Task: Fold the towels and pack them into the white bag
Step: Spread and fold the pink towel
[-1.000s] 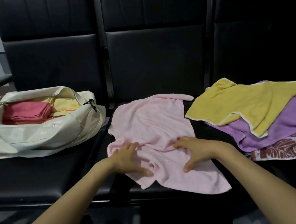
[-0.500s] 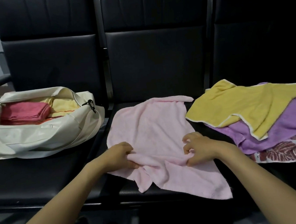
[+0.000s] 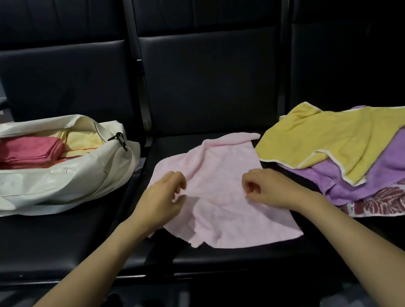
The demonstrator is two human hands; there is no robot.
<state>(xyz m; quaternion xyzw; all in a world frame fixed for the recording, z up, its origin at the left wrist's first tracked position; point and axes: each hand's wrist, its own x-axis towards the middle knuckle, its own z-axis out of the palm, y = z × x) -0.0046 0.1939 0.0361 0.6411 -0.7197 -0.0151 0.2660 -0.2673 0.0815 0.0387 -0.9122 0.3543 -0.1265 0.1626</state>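
The left hand [image 3: 161, 202] and the right hand [image 3: 270, 186], held apart, are each pinching the rumpled pink towel [image 3: 223, 171] lying on the middle seat [image 3: 232, 252] (the white bag [image 3: 49, 184] is sitting on the left seat [image 3: 42, 235]).

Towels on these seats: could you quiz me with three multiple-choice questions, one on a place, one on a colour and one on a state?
1. Where is the bag? A. left seat B. floor C. right seat
2. What colour is the towel topping the pile? A. purple B. red C. yellow
3. How is the pink towel? A. folded in the bag B. rumpled on the middle seat C. hung on a backrest

Answers: A, the bag lies on the left seat; C, a yellow towel lies on top; B, it lies unfolded, pinched by the left hand and right hand.
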